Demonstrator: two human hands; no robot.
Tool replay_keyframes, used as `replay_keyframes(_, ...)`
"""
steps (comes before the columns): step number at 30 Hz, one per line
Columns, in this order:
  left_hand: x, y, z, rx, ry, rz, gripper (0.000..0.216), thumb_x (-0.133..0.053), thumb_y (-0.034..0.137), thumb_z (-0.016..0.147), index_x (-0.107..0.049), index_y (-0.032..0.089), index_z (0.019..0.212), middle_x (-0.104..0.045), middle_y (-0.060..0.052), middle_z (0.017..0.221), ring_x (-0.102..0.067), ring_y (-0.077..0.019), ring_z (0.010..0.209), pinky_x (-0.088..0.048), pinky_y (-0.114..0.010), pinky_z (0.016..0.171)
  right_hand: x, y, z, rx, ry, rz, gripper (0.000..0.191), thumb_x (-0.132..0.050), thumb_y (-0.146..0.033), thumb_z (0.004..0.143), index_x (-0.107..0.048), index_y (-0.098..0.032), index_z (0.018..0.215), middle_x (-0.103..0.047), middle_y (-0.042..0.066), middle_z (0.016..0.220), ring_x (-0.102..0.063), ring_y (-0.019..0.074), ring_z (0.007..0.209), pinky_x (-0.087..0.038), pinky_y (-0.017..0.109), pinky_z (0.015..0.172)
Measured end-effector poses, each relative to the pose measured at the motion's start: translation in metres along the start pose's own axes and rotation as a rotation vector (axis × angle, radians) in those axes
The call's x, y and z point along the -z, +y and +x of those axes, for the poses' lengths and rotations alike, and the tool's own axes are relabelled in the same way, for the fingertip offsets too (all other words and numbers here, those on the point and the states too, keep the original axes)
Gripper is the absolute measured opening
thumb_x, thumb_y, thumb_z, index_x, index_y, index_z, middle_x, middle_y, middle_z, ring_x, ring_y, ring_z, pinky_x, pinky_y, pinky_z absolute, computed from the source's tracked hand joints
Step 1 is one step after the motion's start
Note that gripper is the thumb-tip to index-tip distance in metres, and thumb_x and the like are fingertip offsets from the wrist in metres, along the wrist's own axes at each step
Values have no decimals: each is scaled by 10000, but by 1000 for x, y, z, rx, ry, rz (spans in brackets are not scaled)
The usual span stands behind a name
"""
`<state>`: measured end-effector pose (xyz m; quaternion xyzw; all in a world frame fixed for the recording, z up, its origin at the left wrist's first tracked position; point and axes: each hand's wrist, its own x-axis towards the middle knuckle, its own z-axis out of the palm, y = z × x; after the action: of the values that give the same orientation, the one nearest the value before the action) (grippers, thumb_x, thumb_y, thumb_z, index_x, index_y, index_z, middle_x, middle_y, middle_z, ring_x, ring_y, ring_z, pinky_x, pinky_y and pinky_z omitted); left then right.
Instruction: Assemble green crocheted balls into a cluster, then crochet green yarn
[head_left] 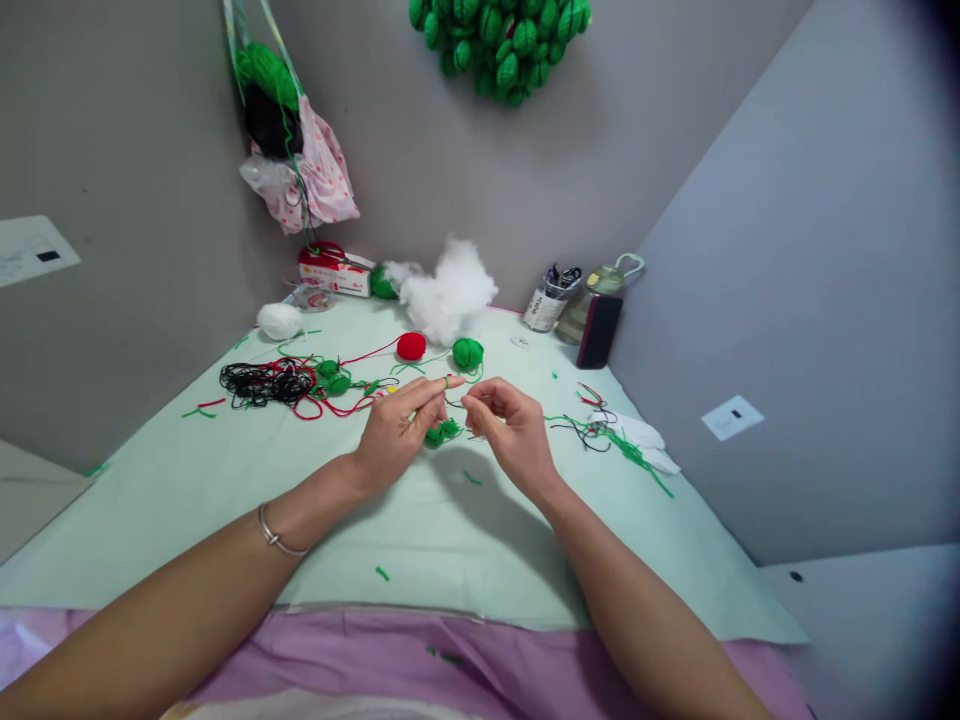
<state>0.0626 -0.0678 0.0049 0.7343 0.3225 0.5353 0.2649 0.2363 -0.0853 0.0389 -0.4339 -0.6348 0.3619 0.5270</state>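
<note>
A small, lumpy piece of bright green yarn work (442,432) is held low under the fingers of the left hand (401,425), above the middle of the pale green tabletop (330,550). Its surface looks looped and uneven, and its upper part is hidden by the fingers. The left hand is closed on it, with the index finger stretched out and green yarn (448,382) laid across that finger. The right hand (510,430) is closed in a pinch just beside it; what is gripped there (if anything) cannot be told.

Beyond the hands, a round red yarn ball (411,346) and a round green yarn ball (468,354) are seen, backed by a fluffy heap of white stuffing (450,295). On the left, a loose tangle of black yarn (262,383) is crossed by red strands and bordered by small green yarn lumps (334,380). On the right, a bundle of green strands (637,456) is spread against a folded white cloth (634,430). A translucent greenish bottle (576,315) is partly blocked by an upright dark phone (600,333).
</note>
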Motion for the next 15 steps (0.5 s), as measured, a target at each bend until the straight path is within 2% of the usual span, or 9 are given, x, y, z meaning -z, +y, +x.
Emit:
replay_keyframes(4,-3,-1,-1,-46,-36,45,290,-477,258,1014,-723,214,1161,-631,-17,769,-594,-148,732,-490,-274,727,-1,-5,-4,64,175,50,151,-695,-368,880,-665,-222,857,-684,7,719,-626,151,632,-539,306,635)
replay_keyframes(6,-5,-1,-2,-62,-73,69,274,-472,263,1014,-728,206,1094,-632,-21,755,-583,-146,693,-480,-275,701,-4,-4,-5,91,189,-5,150,-695,-368,882,-677,-224,847,-681,9,730,-630,154,645,-534,303,629)
replay_keyframes(8,-6,-1,-3,-64,-81,100,274,-462,267,1014,-724,203,1067,-631,-26,744,-584,-153,690,-476,-279,694,-5,-1,-5,114,145,-86,157,-684,-371,891,-679,-223,838,-660,3,714,-614,150,635,-516,293,610)
replay_keyframes(11,-4,-2,-2,-76,-57,159,298,-441,246,1011,-712,208,1129,-628,-28,748,-590,-160,702,-469,-281,699,-5,5,-5,106,36,-174,164,-632,-376,925,-676,-224,883,-628,-9,682,-581,140,606,-495,284,599)
replay_keyframes(15,-1,-9,-1,-104,-42,255,343,-422,216,1011,-695,192,1216,-684,-58,869,-600,-160,752,-461,-272,714,-3,7,-4,4,-104,-133,203,-586,-392,943,-679,-211,929,-591,-27,624,-539,124,553,-461,267,560)
